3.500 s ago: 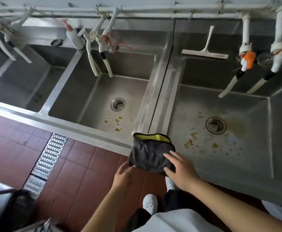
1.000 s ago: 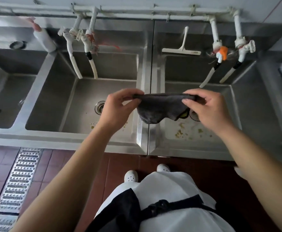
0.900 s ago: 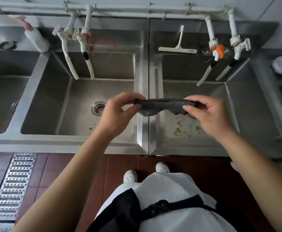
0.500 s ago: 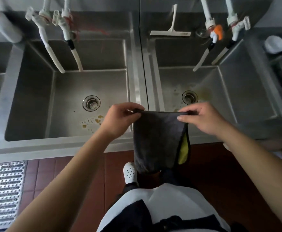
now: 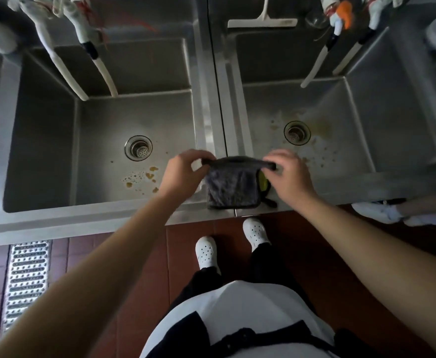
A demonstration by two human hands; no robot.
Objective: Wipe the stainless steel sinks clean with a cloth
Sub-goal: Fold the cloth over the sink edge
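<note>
A dark grey cloth (image 5: 231, 187) with a yellow inner side hangs folded over the front rim where two steel sinks meet. My left hand (image 5: 185, 174) pinches its top left corner and my right hand (image 5: 288, 174) pinches its top right corner. The left sink (image 5: 43, 140) has a drain (image 5: 138, 148) and yellow-brown spots (image 5: 142, 178) on its floor. The right sink (image 5: 382, 120) has a drain (image 5: 297, 132) with brown stains (image 5: 322, 151) around it.
White tap hoses (image 5: 82, 60) hang over the left sink, and taps with an orange part (image 5: 341, 14) over the right. A white squeegee (image 5: 262, 20) lies on the back ledge. A floor grate (image 5: 25, 280) lies at lower left. Another person's white shoe (image 5: 377, 211) shows at right.
The cloth was lifted from the sink rim, stretched between both hands, then let hang; now it is folded shorter and held low over the front rim between the sinks.
</note>
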